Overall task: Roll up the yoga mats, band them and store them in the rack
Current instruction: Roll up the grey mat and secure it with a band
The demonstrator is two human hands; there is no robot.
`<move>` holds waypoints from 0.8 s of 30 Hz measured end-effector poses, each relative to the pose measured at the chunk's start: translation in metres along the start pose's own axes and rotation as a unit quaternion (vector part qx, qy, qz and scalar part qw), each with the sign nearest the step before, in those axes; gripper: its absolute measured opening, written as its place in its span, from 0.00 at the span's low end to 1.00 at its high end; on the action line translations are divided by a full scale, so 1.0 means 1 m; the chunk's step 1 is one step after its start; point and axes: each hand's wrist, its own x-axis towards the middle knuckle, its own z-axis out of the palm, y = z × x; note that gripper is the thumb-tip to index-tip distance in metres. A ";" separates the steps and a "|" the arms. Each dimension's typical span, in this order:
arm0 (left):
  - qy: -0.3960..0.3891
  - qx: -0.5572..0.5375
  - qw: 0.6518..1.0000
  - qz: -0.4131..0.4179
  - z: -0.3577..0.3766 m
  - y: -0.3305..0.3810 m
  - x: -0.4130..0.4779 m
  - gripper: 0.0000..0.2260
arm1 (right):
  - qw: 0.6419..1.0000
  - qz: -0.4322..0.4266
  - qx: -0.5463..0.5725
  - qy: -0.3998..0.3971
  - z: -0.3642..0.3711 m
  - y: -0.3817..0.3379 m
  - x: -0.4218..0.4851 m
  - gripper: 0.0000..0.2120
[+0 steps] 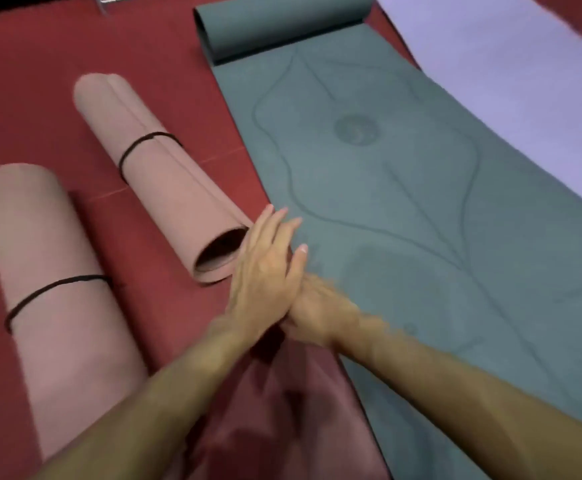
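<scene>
On the red floor (pixel 23 98) at your far left lies a rolled pink mat (pixel 61 306), cinched by a black band (pixel 54 289). Just right of it, well apart, lies a second pink roll (pixel 158 178) with its own band (pixel 140 143). Its open end faces you, hollow, with nothing visible inside.

Your left hand (pixel 265 275) hovers near that open end, fingers (pixel 275 223) straight and close together, laid across your right hand (pixel 320 310). The right hand is blurred, so I cannot tell how its fingers lie. Neither hand holds a mat.

Right of your hands, the green mat (pixel 403 209) lies mostly flat, with its far end (pixel 282 26) curled into a loose roll. It looks soft, light and springy, likely to unroll if released. Take it at both side edges of the roll and keep pressure on it. At the far right lies a flat lavender mat (pixel 507 81), overlapping the green mat's edge.

No rack is in view.
</scene>
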 end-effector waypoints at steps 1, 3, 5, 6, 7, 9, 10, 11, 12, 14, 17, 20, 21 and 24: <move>-0.026 -0.029 0.999 -0.002 0.025 0.020 0.001 0.24 | 1.000 0.023 -0.014 -0.005 -0.009 0.016 -0.023 0.28; -0.081 -0.067 0.994 -0.030 0.065 0.054 -0.003 0.29 | 0.995 0.076 -0.064 -0.005 -0.019 0.050 -0.071 0.29; -0.142 -0.078 0.985 -0.061 0.102 0.078 -0.016 0.32 | 0.983 0.151 -0.106 -0.014 -0.023 0.074 -0.121 0.31; -0.176 -0.067 0.979 -0.073 0.118 0.087 -0.026 0.33 | 0.972 0.199 -0.120 -0.025 -0.024 0.083 -0.144 0.33; -0.202 -0.054 0.975 -0.074 0.133 0.095 -0.038 0.34 | 0.959 0.250 -0.126 -0.053 -0.025 0.089 -0.165 0.34; -0.254 -0.009 0.966 -0.056 0.159 0.103 -0.067 0.35 | 0.933 0.321 -0.125 -0.107 -0.022 0.094 -0.203 0.35; -0.282 0.028 0.958 -0.041 0.169 0.106 -0.082 0.33 | 0.921 0.348 -0.123 -0.127 -0.020 0.092 -0.218 0.36; -0.291 0.067 0.954 -0.025 0.176 0.109 -0.097 0.33 | 0.910 0.368 -0.120 -0.150 -0.018 0.090 -0.232 0.37; -0.300 0.089 0.950 -0.021 0.180 0.112 -0.109 0.35 | 0.899 0.385 -0.116 -0.175 -0.014 0.087 -0.244 0.37; -0.308 0.101 0.946 -0.025 0.182 0.125 -0.125 0.38 | 0.881 0.407 -0.109 -0.217 -0.010 0.082 -0.261 0.38; -0.297 0.099 0.950 0.018 0.192 0.144 -0.142 0.38 | 0.879 0.421 -0.103 -0.198 -0.014 0.084 -0.276 0.38; -0.304 0.061 0.950 0.035 0.203 0.169 -0.149 0.35 | 0.885 0.409 -0.118 -0.187 -0.020 0.094 -0.293 0.37; -0.311 0.050 0.949 0.025 0.204 0.178 -0.155 0.33 | 0.888 0.399 -0.123 -0.193 -0.022 0.100 -0.298 0.37; -0.298 0.025 0.953 0.050 0.203 0.202 -0.181 0.31 | 0.913 0.333 -0.171 -0.160 -0.022 0.128 -0.303 0.35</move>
